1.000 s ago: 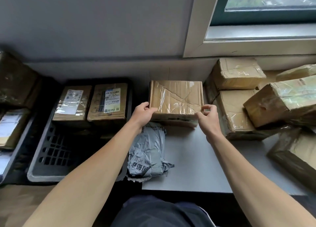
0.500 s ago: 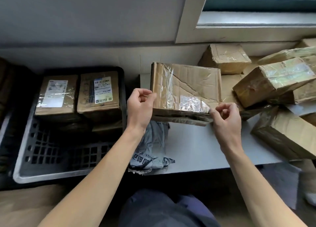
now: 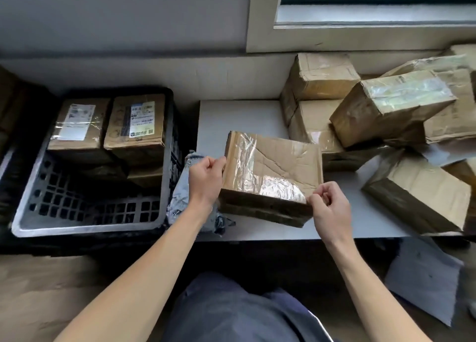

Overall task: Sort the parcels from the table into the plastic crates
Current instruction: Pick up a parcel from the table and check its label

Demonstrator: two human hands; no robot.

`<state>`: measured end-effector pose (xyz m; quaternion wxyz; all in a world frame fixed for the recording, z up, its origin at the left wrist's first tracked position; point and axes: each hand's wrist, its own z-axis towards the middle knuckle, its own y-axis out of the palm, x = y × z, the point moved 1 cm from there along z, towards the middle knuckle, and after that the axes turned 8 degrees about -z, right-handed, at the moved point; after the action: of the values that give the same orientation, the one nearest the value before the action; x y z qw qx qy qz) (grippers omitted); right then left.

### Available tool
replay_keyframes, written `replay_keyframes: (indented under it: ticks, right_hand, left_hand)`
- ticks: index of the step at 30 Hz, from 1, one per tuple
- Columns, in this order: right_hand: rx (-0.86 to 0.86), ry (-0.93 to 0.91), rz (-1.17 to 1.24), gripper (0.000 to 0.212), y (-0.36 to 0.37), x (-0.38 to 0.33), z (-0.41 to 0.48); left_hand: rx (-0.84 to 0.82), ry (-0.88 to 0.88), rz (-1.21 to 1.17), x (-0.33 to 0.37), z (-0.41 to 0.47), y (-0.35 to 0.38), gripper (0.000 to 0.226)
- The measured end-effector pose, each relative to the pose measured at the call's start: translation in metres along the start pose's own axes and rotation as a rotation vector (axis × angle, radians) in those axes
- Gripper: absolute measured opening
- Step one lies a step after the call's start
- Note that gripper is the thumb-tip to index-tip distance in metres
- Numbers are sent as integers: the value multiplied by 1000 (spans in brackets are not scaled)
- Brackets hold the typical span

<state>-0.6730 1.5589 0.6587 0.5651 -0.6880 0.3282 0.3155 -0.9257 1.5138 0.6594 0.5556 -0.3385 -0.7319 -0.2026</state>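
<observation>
A taped cardboard parcel [image 3: 273, 171] is held over the near part of the grey table [image 3: 239, 117], tilted toward me. My left hand [image 3: 206, 179] grips its left edge, and my right hand [image 3: 329, 207] pinches its near right corner. A grey plastic crate [image 3: 85, 225] stands left of the table, with two labelled boxes [image 3: 77, 125] [image 3: 136, 125] at its far end. A grey mailer bag [image 3: 185, 195] lies at the table's left edge, partly under my left wrist.
Several more cardboard parcels [image 3: 391, 104] are piled on the right half of the table, one [image 3: 422, 195] near the front edge. A second crate [image 3: 5, 161] shows at the far left. A wall and window sill run behind. A grey sheet [image 3: 422, 277] lies on the floor at right.
Both hands have lifted the parcel off the far part of the table and drawn it toward me, tilting it. The view has dipped and shifted.
</observation>
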Motion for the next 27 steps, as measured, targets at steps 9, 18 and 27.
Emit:
replay_keyframes:
  ticks: [9,18,27]
  right_hand:
    - [29,127,-159,11,-30,69,-19]
    - [144,76,-228,12,-15,58,-4]
    - [212,112,-306,14,9,54,10]
  left_hand:
    - [0,-13,404,-70,-37,4,19]
    - [-446,-78,848,-88,38,-5,49]
    - [-646,45,922,-45,166,86,49]
